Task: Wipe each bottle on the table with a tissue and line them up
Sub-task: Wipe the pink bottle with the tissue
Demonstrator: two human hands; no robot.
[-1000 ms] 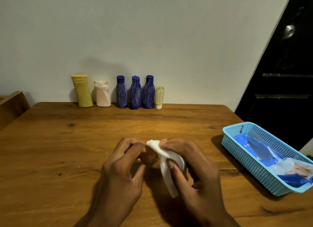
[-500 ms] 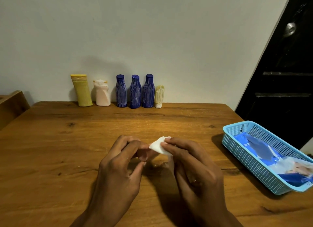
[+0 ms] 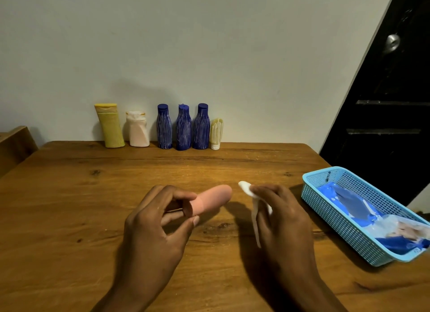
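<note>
Left hand: the left hand (image 3: 153, 228) is closed around one end of a small pink bottle (image 3: 210, 201), fingertips and thumb pinching it, with the rest of it sticking out toward the right, held just above the table.
Right hand: the right hand (image 3: 282, 221) is gripping a white tissue (image 3: 247, 189), bunched at the fingertips with a strip hanging down below the palm; it sits just beside the pink bottle's free end, not touching it.
Table: a wooden table (image 3: 69, 207) with dark knots in the grain.
Row at the back: six containers stand upright along the far edge against the wall. From the left: a yellow bottle (image 3: 109, 125), leaning a little; a pale pink bottle (image 3: 137, 132) just beside it; then three dark blue bottles (image 3: 164, 126) (image 3: 183, 128) (image 3: 201, 126) close together, streaked with pale lines; then a small cream tube (image 3: 216, 133) standing on its white cap.
Basket: a light blue mesh basket (image 3: 337, 221) sits at the table's right edge, holding blue plastic packets (image 3: 349, 200) and a clear one.
Writing: no brand or label can be read on any bottle; the print on the packets is too small to make out.
Beyond: a plain pale wall and, at the right, a dark door (image 3: 384, 116) with a metal knob.
</note>
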